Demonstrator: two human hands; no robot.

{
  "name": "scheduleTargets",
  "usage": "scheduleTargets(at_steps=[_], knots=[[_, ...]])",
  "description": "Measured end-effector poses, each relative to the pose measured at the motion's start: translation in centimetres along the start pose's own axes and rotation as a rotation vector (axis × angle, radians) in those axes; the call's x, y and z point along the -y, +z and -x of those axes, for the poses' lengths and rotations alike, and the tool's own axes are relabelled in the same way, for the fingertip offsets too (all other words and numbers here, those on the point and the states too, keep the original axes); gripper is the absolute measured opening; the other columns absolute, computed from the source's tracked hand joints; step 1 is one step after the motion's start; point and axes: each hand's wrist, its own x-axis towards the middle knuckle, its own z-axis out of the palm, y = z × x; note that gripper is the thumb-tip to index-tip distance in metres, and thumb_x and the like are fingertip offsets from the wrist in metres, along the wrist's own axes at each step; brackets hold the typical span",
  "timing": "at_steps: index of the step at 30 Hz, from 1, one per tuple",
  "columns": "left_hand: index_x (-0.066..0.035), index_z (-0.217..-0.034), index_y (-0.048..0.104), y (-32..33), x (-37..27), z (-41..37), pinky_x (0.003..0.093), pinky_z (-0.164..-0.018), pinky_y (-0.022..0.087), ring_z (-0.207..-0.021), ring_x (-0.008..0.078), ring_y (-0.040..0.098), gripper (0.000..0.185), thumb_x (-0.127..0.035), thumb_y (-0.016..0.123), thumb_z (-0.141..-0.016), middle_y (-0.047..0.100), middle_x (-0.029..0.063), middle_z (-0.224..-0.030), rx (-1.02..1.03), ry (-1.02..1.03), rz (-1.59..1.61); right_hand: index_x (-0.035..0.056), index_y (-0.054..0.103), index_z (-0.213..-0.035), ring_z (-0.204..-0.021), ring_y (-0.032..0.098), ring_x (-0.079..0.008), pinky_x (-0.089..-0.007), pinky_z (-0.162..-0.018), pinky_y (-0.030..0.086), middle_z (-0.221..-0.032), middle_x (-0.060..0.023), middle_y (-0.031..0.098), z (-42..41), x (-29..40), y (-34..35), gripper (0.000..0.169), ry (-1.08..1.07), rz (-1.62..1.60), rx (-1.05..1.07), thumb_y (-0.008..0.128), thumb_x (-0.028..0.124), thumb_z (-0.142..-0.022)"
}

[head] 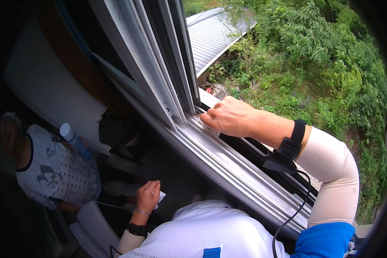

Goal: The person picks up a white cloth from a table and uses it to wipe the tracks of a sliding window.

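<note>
My right hand [229, 116] reaches over the sill with curled fingers, down at the metal track [225, 158] of a sliding window. A thin yellowish piece [198, 114] pokes out at its fingertips, beside the foot of the sash frame [154, 67]. Most of what this hand grips is hidden under the fingers. Lower down, on the room side, my left hand [147, 195] is closed around a crumpled white cloth or tissue [161, 196], of which only one edge shows. Both wrists wear black straps.
Another person [58, 171] in a patterned white shirt stands at left, holding a blue bottle with a pale cap [71, 133]. A light-coloured chair [95, 222] is below. A black cable [292, 216] hangs from my right wrist. Outside are green plants [309, 64] and a corrugated metal roof [216, 35].
</note>
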Motion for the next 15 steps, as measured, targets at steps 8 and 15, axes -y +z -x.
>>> scheduleTargets(at_steps=[8,15], knots=[[-0.002,-0.088,0.066,-1.3,-0.3,2.5,0.0381,-0.062,0.052,-0.071,0.0339,0.064,0.007,-0.005,0.063,-0.081,0.065,0.014,-0.08,-0.026,-0.03,-0.01,0.0019,0.056,-0.084,-0.064,0.067,-0.0261,-0.0367,-0.055,0.051,-0.068,-0.0077,0.065,-2.6,3.2,-1.2,0.012,-0.107,0.185,0.201,0.056,0.013,-0.081],[-0.003,-0.088,0.065,-1.6,7.0,4.3,0.0385,-0.063,0.052,-0.072,0.034,0.064,0.008,-0.006,0.063,-0.082,0.065,0.0138,-0.081,-0.049,-0.04,0.011,0.0024,0.054,-0.082,-0.061,0.064,-0.0295,-0.0401,-0.051,0.051,-0.066,-0.0116,0.06,-3.4,6.6,-1.7,0.01,0.071,0.032,0.188,0.054,0.013,-0.082]])
